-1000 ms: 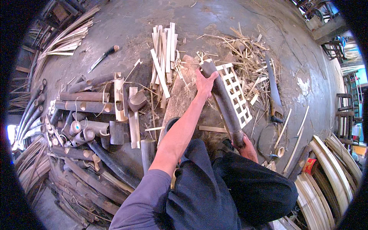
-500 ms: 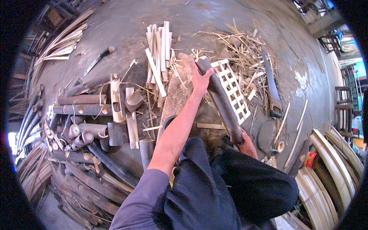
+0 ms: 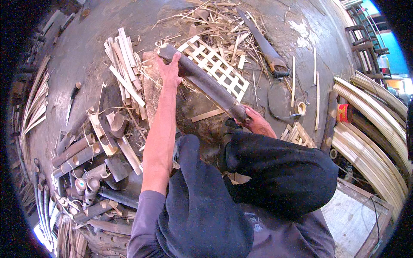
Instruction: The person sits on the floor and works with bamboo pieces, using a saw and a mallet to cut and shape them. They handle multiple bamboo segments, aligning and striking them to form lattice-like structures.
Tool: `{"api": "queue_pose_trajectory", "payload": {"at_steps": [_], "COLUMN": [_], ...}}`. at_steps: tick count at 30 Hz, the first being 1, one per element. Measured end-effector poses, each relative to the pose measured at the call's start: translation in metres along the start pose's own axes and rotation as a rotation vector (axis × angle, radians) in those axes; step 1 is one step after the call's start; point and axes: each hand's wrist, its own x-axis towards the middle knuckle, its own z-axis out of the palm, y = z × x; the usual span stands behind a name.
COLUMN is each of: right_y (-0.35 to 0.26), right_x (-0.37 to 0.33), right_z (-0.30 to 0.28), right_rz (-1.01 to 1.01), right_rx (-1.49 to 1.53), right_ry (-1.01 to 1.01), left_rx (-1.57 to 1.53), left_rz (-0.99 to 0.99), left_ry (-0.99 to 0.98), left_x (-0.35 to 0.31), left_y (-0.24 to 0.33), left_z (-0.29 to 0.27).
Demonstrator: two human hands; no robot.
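Note:
A dark bamboo tube (image 3: 205, 81) lies slantwise before me, its far end up to the left and its near end down to the right. My left hand (image 3: 171, 69) is closed round the far end, with the thumb across the top. Round the near end, by my right knee, my right hand (image 3: 259, 123) is closed too; some of its fingers are hidden under the tube. Just beyond the tube rests a pale woven bamboo lattice (image 3: 215, 65). Below my left hand runs a worn wooden board (image 3: 150, 88), partly covered by my forearm.
Pale split strips (image 3: 126, 64) are piled left of the board. A handsaw (image 3: 262, 43) lies beyond the lattice beside scattered shavings. At far left is a knife (image 3: 72, 99). Cut bamboo pieces (image 3: 73, 159) crowd the left; long strips (image 3: 365, 159) and a red can (image 3: 343, 113) stand right.
The view has swung to the right, so the floor items appear shifted left. The bamboo tube now lies flatter across the picture, both hands still gripping its ends.

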Motion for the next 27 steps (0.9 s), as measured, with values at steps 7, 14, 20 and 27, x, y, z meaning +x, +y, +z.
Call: {"api": "queue_pose_trajectory", "payload": {"at_steps": [7,14,20,27], "right_y": [0.009,0.002,0.004,0.008], "right_x": [0.004,-0.002,0.0,0.005], "right_z": [-0.015,0.006,0.004,-0.005], "right_rz": [-0.232,0.016,0.044,0.006], "right_rx": [-0.59,-0.012,0.01,-0.125], "right_ry": [-0.071,-0.028,-0.01,-0.056], "left_rx": [0.018,0.11,0.157,0.126], "left_rz": [-0.056,-0.078,-0.082,-0.026], "left_ry": [0.027,0.059,0.025,0.052], "left_x": [-0.015,-0.015,-0.014,-0.003], "left_y": [0.017,0.015,0.015,0.003], "left_z": [0.004,-0.001,-0.004,-0.008]}}
